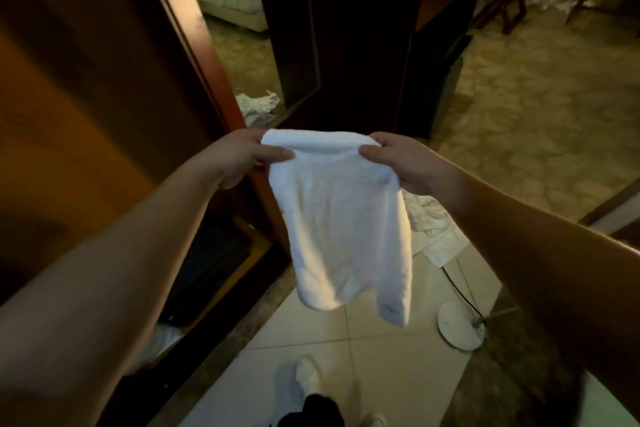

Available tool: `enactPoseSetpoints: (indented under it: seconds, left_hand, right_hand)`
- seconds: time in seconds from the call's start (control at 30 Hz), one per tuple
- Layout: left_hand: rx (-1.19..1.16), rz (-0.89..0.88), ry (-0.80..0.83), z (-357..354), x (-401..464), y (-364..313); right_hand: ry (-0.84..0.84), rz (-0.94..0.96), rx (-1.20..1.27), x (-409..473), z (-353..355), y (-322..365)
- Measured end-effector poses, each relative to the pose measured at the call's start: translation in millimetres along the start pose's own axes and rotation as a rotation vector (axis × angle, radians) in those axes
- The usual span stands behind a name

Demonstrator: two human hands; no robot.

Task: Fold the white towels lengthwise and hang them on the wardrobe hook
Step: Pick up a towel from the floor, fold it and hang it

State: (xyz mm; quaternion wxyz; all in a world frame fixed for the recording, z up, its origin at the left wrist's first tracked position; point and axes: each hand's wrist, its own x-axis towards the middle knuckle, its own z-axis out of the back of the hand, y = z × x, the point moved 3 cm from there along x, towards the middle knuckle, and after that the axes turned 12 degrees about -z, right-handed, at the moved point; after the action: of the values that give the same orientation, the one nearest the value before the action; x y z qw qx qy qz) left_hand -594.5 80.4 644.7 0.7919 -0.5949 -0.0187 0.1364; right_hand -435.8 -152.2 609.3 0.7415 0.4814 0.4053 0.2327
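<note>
A white towel (341, 218) hangs folded in front of me, doubled over along its top edge, its lower ends dangling above the tiled floor. My left hand (242, 156) pinches the top left corner and my right hand (398, 163) pinches the top right corner, both held out at about the same height. The brown wooden wardrobe (86, 97) stands at my left, its door edge just behind my left hand. No hook shows in this view.
More white cloth lies crumpled on the floor behind the towel (433, 218) and by the wardrobe's far corner (258, 107). A round white stand base with a cable (459, 328) sits on the tiles at right. A dark cabinet (363, 45) stands ahead.
</note>
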Motion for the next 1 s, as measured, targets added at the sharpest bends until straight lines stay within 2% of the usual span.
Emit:
enactPoseSetpoints:
  seconds: [0.13, 0.23, 0.3, 0.6, 0.7, 0.83, 1.0]
  left_hand:
    - [-0.072, -0.138, -0.101, 3.6, -55.6, -28.7]
    - [0.006, -0.161, -0.036, 5.2, -92.9, -47.6]
    - [0.073, -0.160, 0.016, 10.6, -118.4, -53.8]
    - [0.275, -0.150, 0.026, 75.6, -264.8, -38.4]
    - [0.386, -0.113, -0.014, 94.0, -312.1, -22.8]
    - [0.644, -0.023, -0.052, 117.8, -367.3, 8.3]
    - [0.915, 0.129, -0.115, 165.8, -436.4, 45.8]
  right_hand:
    - [0.065, 0.054, 0.046, -25.1, -49.6, 34.5]
    - [0.160, 0.093, 0.036, -49.2, -93.1, 65.9]
    - [0.152, 0.139, -0.011, -65.7, -118.8, 84.0]
    - [-0.103, 0.308, -0.166, -155.1, -247.7, 125.3]
    - [-0.196, 0.364, -0.163, -183.2, -293.2, 136.2]
    - [-0.310, 0.412, -0.146, -213.3, -332.7, 146.5]
    - [-0.440, 0.411, -0.097, -239.7, -349.9, 147.0]
